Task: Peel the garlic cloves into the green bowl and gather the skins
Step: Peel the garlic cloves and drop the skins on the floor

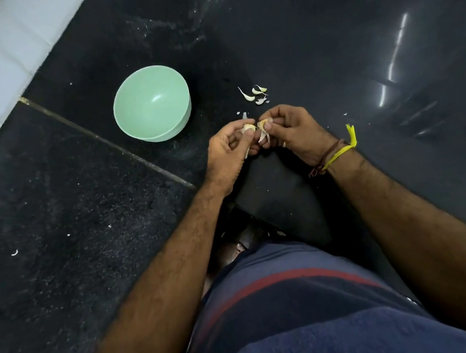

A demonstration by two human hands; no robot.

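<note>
Your left hand (229,150) and right hand (293,129) meet above the black counter (329,60). The thumb and curled fingers of each hand pinch one garlic clove (249,128), with thin skin (262,137) hanging down from it. The green bowl (130,124) stands on the counter to the left, a bit farther back, and a few more garlic cloves (255,94) lie just behind your hands, to the right of the bowl.

Black glossy stone worktop (312,47), a pale seam (96,136) cutting diagonally across it. The green bowl (151,104) stands upright just past that seam, toward the worktop's left edge. To its right, apart, garlic cloves (256,93) lie clustered, skin scraps (243,115) just beside them.
</note>
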